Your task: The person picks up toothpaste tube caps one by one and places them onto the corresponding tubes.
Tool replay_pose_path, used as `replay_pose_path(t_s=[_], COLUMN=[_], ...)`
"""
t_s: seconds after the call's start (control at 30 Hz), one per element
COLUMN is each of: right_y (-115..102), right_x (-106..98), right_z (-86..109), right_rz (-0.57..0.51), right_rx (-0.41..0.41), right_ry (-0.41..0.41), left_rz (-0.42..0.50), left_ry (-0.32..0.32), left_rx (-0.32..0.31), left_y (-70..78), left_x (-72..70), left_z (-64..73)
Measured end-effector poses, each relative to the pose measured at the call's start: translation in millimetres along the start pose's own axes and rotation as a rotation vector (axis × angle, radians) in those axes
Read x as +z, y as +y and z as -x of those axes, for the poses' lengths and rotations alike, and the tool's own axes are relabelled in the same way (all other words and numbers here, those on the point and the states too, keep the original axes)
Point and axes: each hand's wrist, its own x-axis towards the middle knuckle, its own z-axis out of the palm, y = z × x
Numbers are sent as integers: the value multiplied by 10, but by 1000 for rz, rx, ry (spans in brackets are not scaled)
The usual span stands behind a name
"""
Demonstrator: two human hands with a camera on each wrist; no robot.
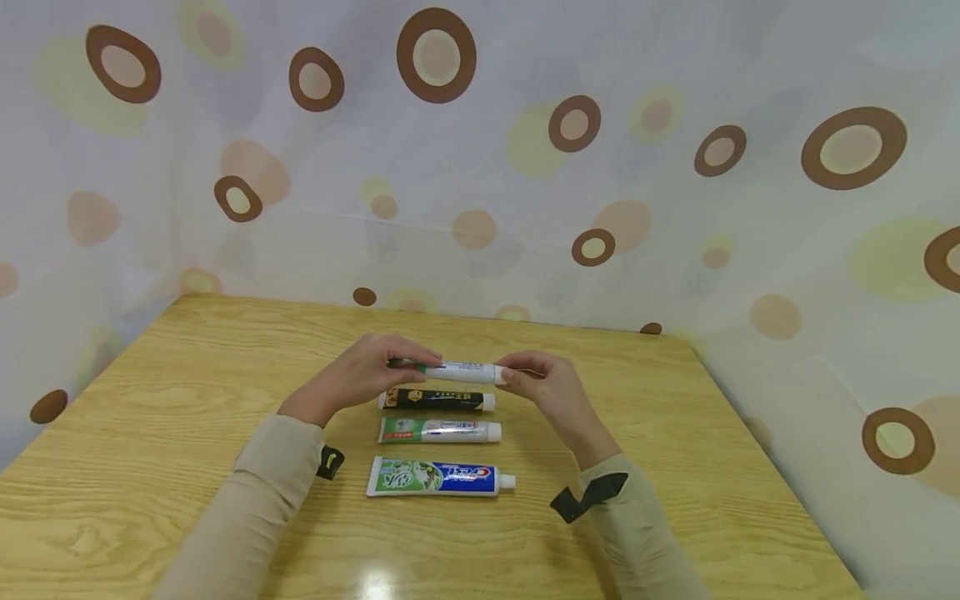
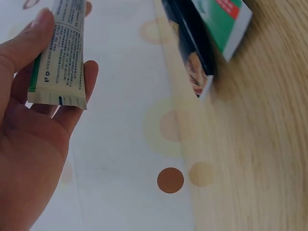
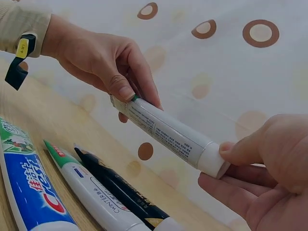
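Between both hands a white toothpaste tube with a green end is held level, just behind a row of other tubes. My left hand pinches its flat crimped end, thumb on one face and fingers on the other, as the left wrist view shows. The white cap sits between the thumb and fingers of my right hand. Nearest the held tube lies a black toothpaste tube. In front of that are a green and white toothpaste tube and a larger green and blue toothpaste tube.
The three lying tubes rest side by side on a wood-grain table, caps to the right. A white sheet with brown and yellow spots rises behind the table and along its sides. Black straps hang at both wrists.
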Motion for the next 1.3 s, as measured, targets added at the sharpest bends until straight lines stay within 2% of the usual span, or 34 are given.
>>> replay_pose_path(t_s=[0.23,0.53,0.83,1.07,1.3], right_y=[138,291,414,471,488], right_x=[-2,36,126,207,261], right_z=[-98,-191,-286,-337,-385], right_rz=[-47,-93,4,164,162], right_rx=[20,72,85,102,80], right_ry=[-8,56,95,150,174], left_rz=[-10,-17,-28,-19,-26], left_ry=[-64,-71,-72,-79,-76], left_rx=[-42,-67,-113,-200,-255], left_y=[-81,-208,-307,-371,-426], left_x=[55,166,229,283,328], left_z=[-76,-147,-138,-138,-171])
